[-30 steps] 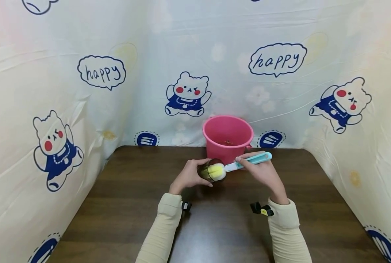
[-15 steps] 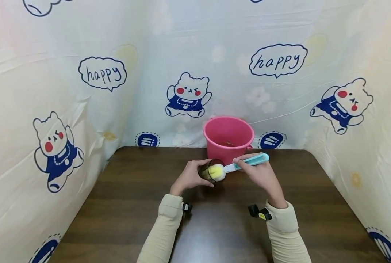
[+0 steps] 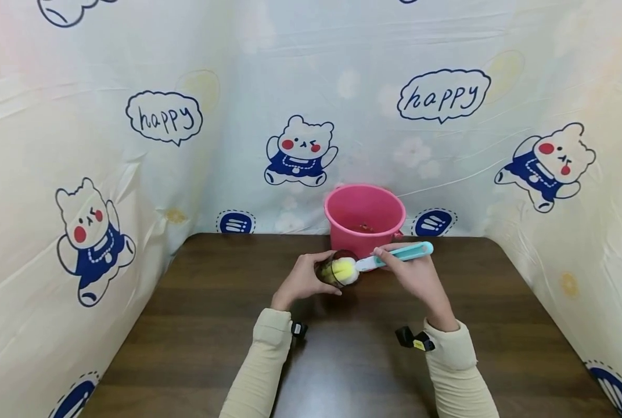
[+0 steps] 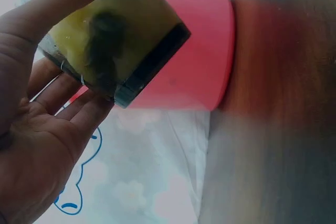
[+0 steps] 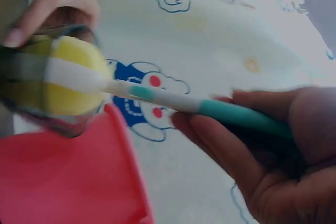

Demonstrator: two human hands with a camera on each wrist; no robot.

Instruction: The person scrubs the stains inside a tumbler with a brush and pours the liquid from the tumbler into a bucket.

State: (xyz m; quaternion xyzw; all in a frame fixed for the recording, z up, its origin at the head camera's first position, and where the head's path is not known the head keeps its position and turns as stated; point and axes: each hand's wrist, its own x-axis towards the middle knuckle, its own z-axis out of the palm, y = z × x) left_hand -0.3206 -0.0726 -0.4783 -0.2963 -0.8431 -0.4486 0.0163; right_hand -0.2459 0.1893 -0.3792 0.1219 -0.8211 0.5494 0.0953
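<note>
My left hand point(image 3: 302, 280) grips a dark, see-through glass point(image 4: 142, 30) around its side, tipped with its mouth toward the right. In my right hand point(image 3: 415, 276) is a sponge cup brush, held by its turquoise and white handle point(image 5: 226, 113). The brush's yellow and white sponge head point(image 3: 345, 271) sits partly inside the mouth of the glass, with some of it sticking out. Both hands are above the table, in front of the pink bucket point(image 3: 349, 239). In the left wrist view, yellow sponge shows through the glass wall.
The bucket stands at the table's back edge, and small bits lie at its bottom. Beneath the hands is a dark wooden table point(image 3: 227, 290). A printed cloth point(image 3: 227, 157) with bears hangs behind and along both sides.
The right hand and brush handle shift slightly left, then back right, while the sponge head stays at the glass mouth. The left hand keeps its hold on the glass, almost still.
</note>
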